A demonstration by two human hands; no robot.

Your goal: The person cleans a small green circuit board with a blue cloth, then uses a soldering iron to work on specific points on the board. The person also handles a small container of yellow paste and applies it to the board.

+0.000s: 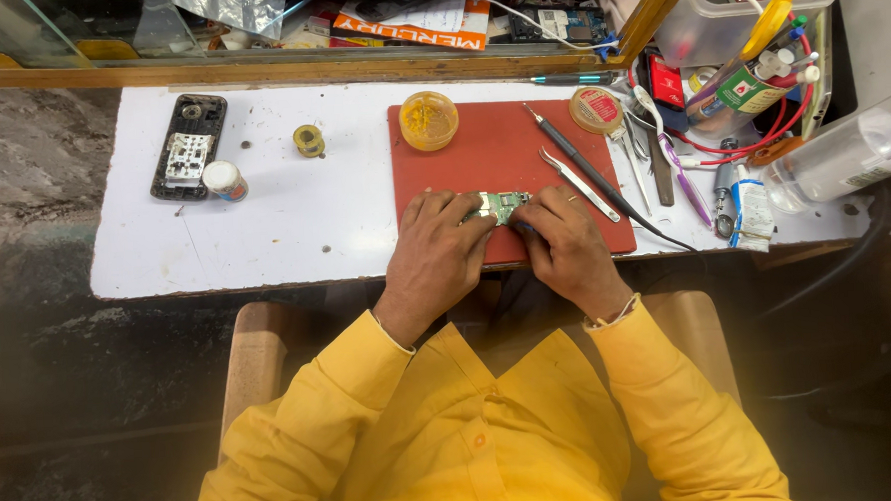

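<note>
White-topped workbench [344, 225] carries one red work mat [491, 153], and both forearms in yellow sleeves reach onto its near edge. The left hand [436, 256] and right hand [563, 245] lie knuckles up, fingers curled — together pinching one small green circuit board [501, 205] that rests on the mat between them. One opened phone body [189, 146] lies far left. On the mat: one soldering iron [587, 169], one pair of tweezers [578, 183], one yellow flux tub [428, 120].
</note>
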